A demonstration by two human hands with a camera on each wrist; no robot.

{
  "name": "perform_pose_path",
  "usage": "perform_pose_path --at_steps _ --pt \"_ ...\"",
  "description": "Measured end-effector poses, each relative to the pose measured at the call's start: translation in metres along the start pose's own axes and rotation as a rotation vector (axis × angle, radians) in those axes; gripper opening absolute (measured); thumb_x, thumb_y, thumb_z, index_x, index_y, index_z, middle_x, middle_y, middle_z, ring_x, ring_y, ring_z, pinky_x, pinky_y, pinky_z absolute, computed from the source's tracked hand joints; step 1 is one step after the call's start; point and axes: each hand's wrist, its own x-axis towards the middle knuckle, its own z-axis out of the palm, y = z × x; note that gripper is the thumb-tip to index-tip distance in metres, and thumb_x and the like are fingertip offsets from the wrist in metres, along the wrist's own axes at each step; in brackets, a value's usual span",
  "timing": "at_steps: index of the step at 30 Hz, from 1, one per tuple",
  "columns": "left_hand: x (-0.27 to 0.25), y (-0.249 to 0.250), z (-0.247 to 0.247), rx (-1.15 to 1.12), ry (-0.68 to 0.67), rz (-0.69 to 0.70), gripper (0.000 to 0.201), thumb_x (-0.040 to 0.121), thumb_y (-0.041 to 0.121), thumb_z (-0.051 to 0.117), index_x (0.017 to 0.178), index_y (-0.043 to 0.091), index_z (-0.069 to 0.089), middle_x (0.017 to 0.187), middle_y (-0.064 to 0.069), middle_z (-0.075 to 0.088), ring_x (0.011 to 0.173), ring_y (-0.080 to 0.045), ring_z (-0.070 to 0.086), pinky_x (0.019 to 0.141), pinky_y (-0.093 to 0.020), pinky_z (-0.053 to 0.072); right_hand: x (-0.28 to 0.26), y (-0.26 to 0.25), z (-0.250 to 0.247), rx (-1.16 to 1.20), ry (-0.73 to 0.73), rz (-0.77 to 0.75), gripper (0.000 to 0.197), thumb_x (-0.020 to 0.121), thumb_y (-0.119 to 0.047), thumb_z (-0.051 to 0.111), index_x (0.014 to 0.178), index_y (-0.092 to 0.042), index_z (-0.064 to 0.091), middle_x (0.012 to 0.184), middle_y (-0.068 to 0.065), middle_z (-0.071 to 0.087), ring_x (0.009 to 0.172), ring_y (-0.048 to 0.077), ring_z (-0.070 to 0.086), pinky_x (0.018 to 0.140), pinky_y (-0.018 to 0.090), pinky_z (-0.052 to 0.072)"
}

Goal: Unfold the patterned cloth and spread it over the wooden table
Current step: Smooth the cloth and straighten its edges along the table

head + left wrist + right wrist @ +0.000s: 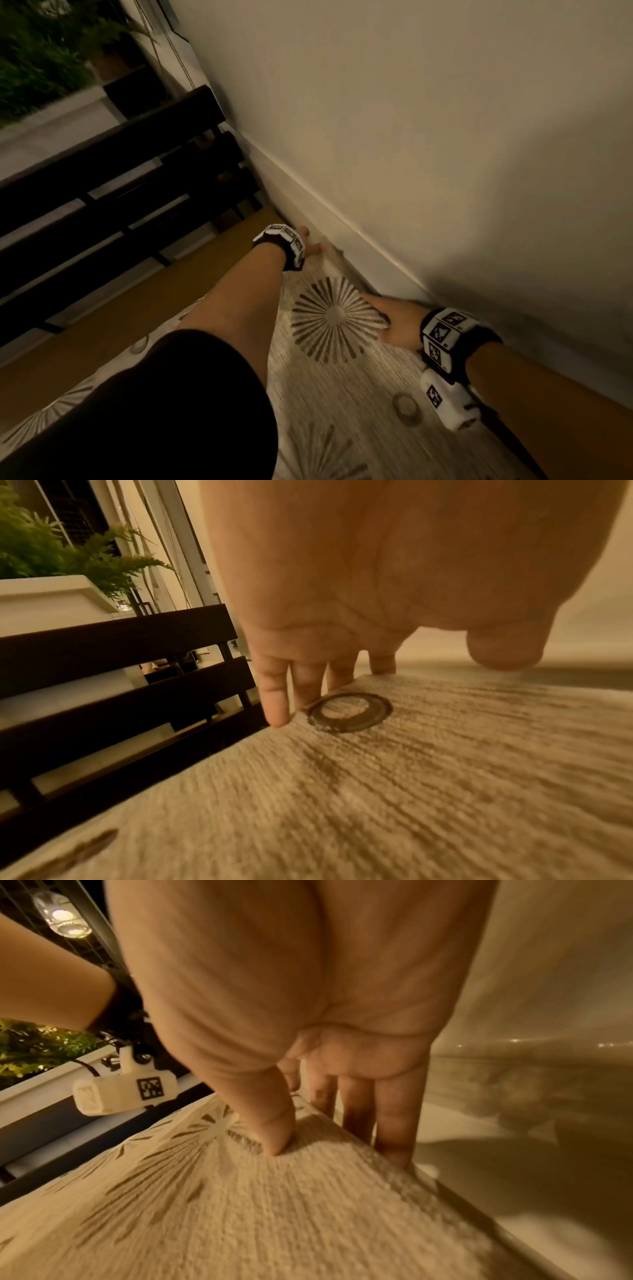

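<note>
The beige patterned cloth [342, 377], printed with starbursts and rings, lies flat over the wooden table [154, 294], which still shows as a bare strip on the left. My left hand [310, 241] reaches to the cloth's far corner by the wall. In the left wrist view its straight fingers [276, 704] hang over the cloth's [411, 777] far edge and the thumb is lifted clear. My right hand [380, 315] is on the wall-side edge. There its thumb [274, 1134] presses on top of the cloth [274, 1218] while the fingers reach down over the edge, pinching it.
A pale wall [411, 137] with a white skirting board [342, 226] runs close along the table's right side, leaving a narrow gap. A dark slatted bench back [120, 205] stands at the table's far left. Beyond it is a white planter [51, 599] with green plants.
</note>
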Motion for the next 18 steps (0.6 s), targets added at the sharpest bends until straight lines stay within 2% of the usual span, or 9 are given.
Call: perform_pose_path --at_steps 1,3,5,7,10,11,13,15,18 --pt "0.004 0.000 -0.001 0.030 -0.013 0.019 0.089 0.078 0.076 0.048 0.145 0.020 0.032 0.149 -0.011 0.040 0.129 -0.032 0.046 0.100 -0.041 0.041 0.005 0.003 0.001 -0.002 -0.004 0.016 0.087 0.073 -0.048 0.060 0.135 -0.071 0.002 0.110 -0.004 0.069 0.097 0.022 0.070 0.083 0.046 0.058" --pt "0.031 -0.007 0.003 0.074 -0.045 0.059 0.116 0.049 0.096 0.039 0.141 0.025 0.039 0.148 -0.008 0.042 0.127 -0.032 0.048 0.101 -0.044 0.041 0.021 0.016 0.006 -0.004 -0.003 0.014 0.088 0.073 -0.047 0.061 0.134 -0.072 0.001 0.111 -0.001 0.069 0.096 0.024 0.070 0.082 0.047 0.058" --pt "0.065 -0.018 0.013 0.107 -0.055 0.087 0.130 0.032 0.100 0.038 0.138 0.026 0.043 0.147 -0.006 0.044 0.127 -0.031 0.047 0.104 -0.047 0.039 0.004 0.003 0.000 -0.007 -0.009 0.022 0.090 0.073 -0.048 0.061 0.128 -0.078 -0.003 0.123 0.002 0.065 0.097 0.025 0.070 0.082 0.047 0.058" --pt "0.035 -0.010 -0.004 0.060 -0.120 0.031 0.118 0.046 0.097 0.035 0.144 0.030 0.036 0.153 -0.006 0.035 0.134 -0.031 0.040 0.108 -0.048 0.035 -0.023 -0.013 -0.007 -0.047 -0.004 0.001 0.090 0.082 -0.042 0.059 0.133 -0.072 -0.008 0.142 0.004 0.051 0.109 0.027 0.065 0.091 0.047 0.055" --pt "-0.031 -0.018 -0.026 0.146 -0.044 -0.041 0.058 0.089 0.068 0.034 0.136 0.036 0.045 0.138 -0.006 0.046 0.122 -0.030 0.052 0.099 -0.047 0.046 -0.042 -0.024 -0.009 -0.185 -0.025 0.016 0.085 0.094 -0.031 0.051 0.147 -0.047 -0.013 0.153 0.010 0.036 0.119 0.029 0.058 0.101 0.044 0.048" --pt "-0.048 -0.027 -0.025 0.145 -0.039 -0.072 0.055 0.093 0.063 0.034 0.139 0.034 0.043 0.140 -0.009 0.045 0.118 -0.031 0.055 0.095 -0.046 0.050 -0.045 -0.026 -0.010 -0.225 -0.013 0.021 0.084 0.095 -0.030 0.049 0.148 -0.044 -0.014 0.148 0.013 0.042 0.110 0.027 0.061 0.097 0.040 0.050" --pt "-0.087 -0.047 -0.015 0.079 -0.020 -0.103 0.058 0.098 0.058 0.025 0.150 0.033 0.021 0.157 -0.013 0.022 0.133 -0.036 0.040 0.105 -0.050 0.040 -0.054 -0.037 -0.011 -0.307 -0.011 0.034 0.082 0.095 -0.025 0.048 0.151 -0.036 -0.011 0.133 0.017 0.056 0.088 0.025 0.060 0.083 0.034 0.051" --pt "-0.125 -0.069 0.006 -0.003 0.059 -0.120 0.065 0.094 0.065 0.023 0.150 0.031 0.020 0.160 -0.009 0.015 0.143 -0.037 0.020 0.114 -0.056 0.020 -0.061 -0.057 -0.012 -0.443 0.054 0.022 0.072 0.094 -0.029 0.049 0.153 -0.028 0.007 0.135 0.016 0.052 0.101 0.032 0.059 0.090 0.039 0.050" --pt "-0.192 -0.110 0.054 -0.135 0.181 -0.189 0.072 0.087 0.069 0.031 0.148 0.029 0.028 0.157 -0.007 0.024 0.142 -0.036 0.022 0.114 -0.056 0.019 -0.074 -0.100 0.003 -0.641 0.151 -0.020 0.057 0.091 -0.030 0.046 0.146 -0.024 0.032 0.153 0.011 0.029 0.129 0.038 0.042 0.104 0.050 0.041"
